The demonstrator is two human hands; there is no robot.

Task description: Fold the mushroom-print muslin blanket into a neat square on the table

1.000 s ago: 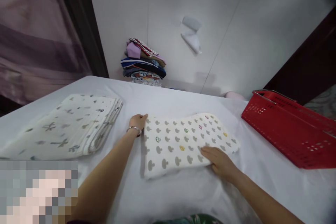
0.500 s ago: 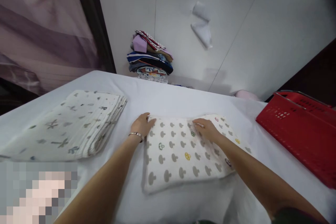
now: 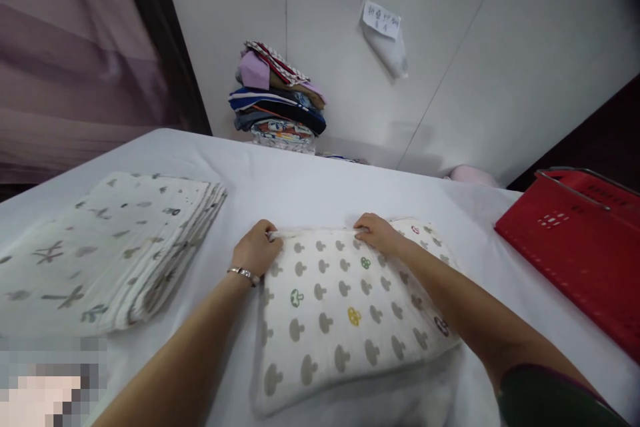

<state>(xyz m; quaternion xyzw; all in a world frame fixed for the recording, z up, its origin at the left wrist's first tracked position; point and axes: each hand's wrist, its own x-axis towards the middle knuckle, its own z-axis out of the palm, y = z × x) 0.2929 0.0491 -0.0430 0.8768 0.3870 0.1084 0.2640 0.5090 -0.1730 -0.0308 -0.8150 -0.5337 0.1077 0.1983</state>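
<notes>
A white cloth (image 3: pixel 345 300) printed with grey mushrooms, a few in green, yellow or red, lies folded in front of me on the white-covered table (image 3: pixel 310 187). My left hand (image 3: pixel 256 250), with a bracelet at the wrist, is closed on its far left corner. Farther right along the same edge, my right hand (image 3: pixel 379 232) pinches the fabric. That far edge looks slightly raised between the hands. Part of the cloth spreads right, beneath my right forearm. To the left rests a thick folded cloth (image 3: pixel 125 247) with plant-like prints.
At the right stands a red plastic basket (image 3: pixel 575 247) with a metal handle. Beyond the table, a stack of folded clothes (image 3: pixel 280 97) is against the wall. A paper note (image 3: pixel 381 20) hangs there. A pinkish curtain (image 3: pixel 75 67) hangs at the left.
Both hands have gone from resting on the cloth to gripping its far edge. The cloth has shifted slightly towards me and left in view, while the camera view has also moved.
</notes>
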